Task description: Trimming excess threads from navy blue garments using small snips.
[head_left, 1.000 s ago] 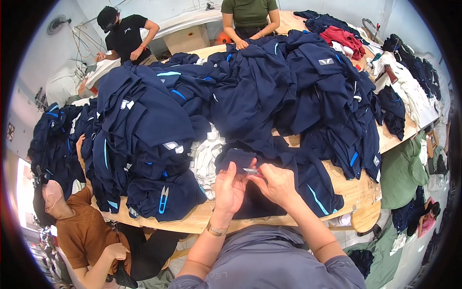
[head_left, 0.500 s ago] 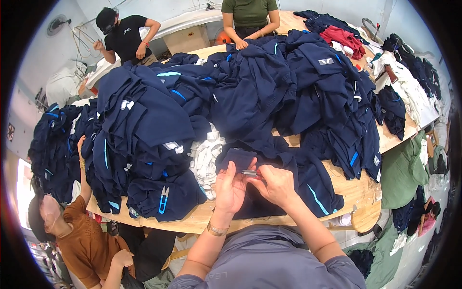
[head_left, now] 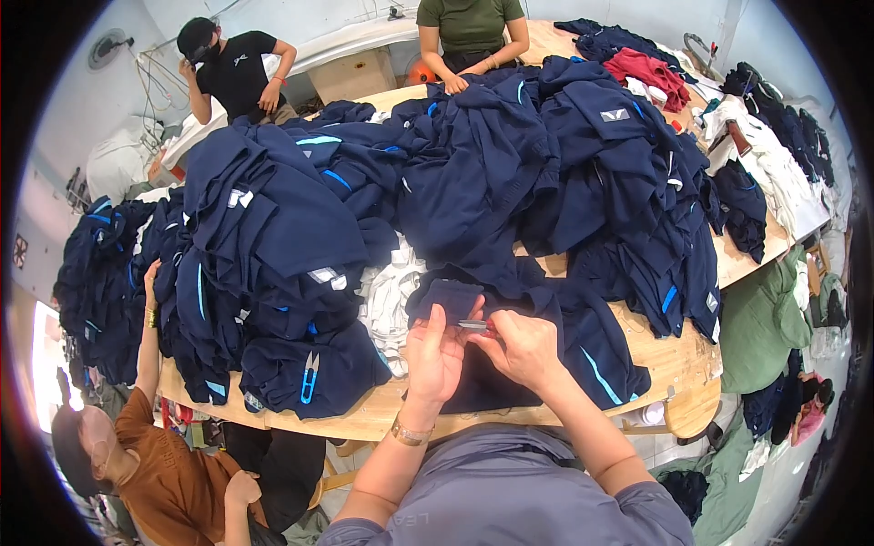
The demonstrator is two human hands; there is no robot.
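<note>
My left hand (head_left: 437, 359) is closed on the edge of a navy garment (head_left: 453, 298), a folded flap of it standing up behind the fingers. In my right hand (head_left: 525, 350) is a pair of thread snips (head_left: 473, 325) with metal blades and a bit of red showing at the grip. The blades point left and lie right by the left fingertips, against the cloth. Whether they touch a thread is too small to tell. The rest of this garment spreads under my hands to the right, with a light blue stripe (head_left: 601, 378).
Large heaps of navy garments (head_left: 282, 209) cover the wooden table (head_left: 678, 373). Blue-handled snips (head_left: 308, 382) lie on cloth at the left, and a white bundle (head_left: 393, 300) sits beyond my left hand. Co-workers stand across the table; another person in brown (head_left: 173, 464) reaches in from the left.
My hands stay nearly in place, the snips' blades shifting slightly. The person in brown has moved left and lower, and the person in black has raised a hand toward the head.
</note>
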